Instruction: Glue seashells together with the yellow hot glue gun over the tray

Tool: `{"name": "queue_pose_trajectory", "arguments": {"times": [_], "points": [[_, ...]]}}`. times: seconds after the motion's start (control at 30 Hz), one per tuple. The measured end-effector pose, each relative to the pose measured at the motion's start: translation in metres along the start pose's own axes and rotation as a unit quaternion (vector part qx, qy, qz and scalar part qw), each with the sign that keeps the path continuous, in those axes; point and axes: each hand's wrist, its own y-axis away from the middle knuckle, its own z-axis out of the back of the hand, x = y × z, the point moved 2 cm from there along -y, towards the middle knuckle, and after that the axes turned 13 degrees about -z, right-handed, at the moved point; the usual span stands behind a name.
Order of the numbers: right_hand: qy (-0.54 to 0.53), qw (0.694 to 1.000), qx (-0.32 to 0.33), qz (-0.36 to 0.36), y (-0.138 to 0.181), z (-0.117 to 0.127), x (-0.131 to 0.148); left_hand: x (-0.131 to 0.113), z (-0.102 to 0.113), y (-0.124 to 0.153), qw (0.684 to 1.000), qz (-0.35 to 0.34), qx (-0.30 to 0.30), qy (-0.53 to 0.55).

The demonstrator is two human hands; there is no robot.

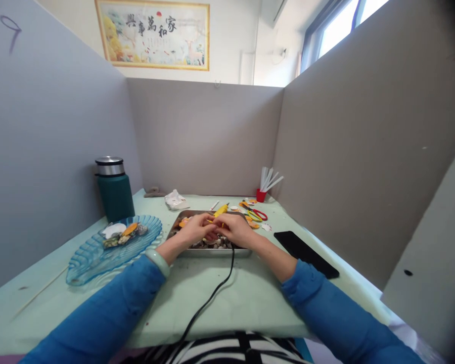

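My left hand (198, 228) and my right hand (235, 229) meet above a metal tray (189, 253) filled with small shells (222, 242). The fingers of both hands are bent and pressed together, fingertips touching or nearly so. Whatever they pinch is hidden behind the fingers or too small to name. Just beyond my hands, a yellow glue gun (222, 209) lies at the tray's far side, partly covered by them. From under my right hand a black cord (227, 275) runs over the near edge of the tray toward my lap.
On the left stand a blue shell-shaped plate (81, 268) with several shells and a green bottle (116, 197). At the right are scissors (258, 214), a red cup (261, 196) of white sticks and a black phone-like slab (305, 253). Crumpled tissue (175, 199) lies behind. Grey partitions (208, 136) enclose the table.
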Motion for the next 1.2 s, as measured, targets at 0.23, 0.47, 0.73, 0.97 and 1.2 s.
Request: {"name": "queue_pose_trajectory", "arguments": {"times": [0.23, 0.47, 0.73, 0.97, 1.2], "points": [[0.046, 0.999, -0.008, -0.011, 0.002, -0.002, -0.003, 0.008, 0.002, -0.002, 0.999, -0.006, 0.005, -0.040], [0.069, 0.997, -0.033, -0.011, 0.004, 0.002, 0.000, 0.012, 0.004, -0.003, 0.997, -0.025, -0.005, -0.077], [0.095, 0.994, -0.045, -0.022, 0.003, -0.001, 0.000, 0.018, 0.008, -0.006, 0.990, -0.039, 0.000, -0.136], [0.060, 0.995, -0.058, -0.051, 0.003, 0.002, 0.000, 0.007, 0.005, -0.003, 0.993, -0.026, -0.066, -0.093], [0.011, 0.997, -0.029, -0.076, 0.003, 0.001, -0.001, -0.006, 0.001, 0.001, 0.997, -0.019, -0.055, -0.046]]}}
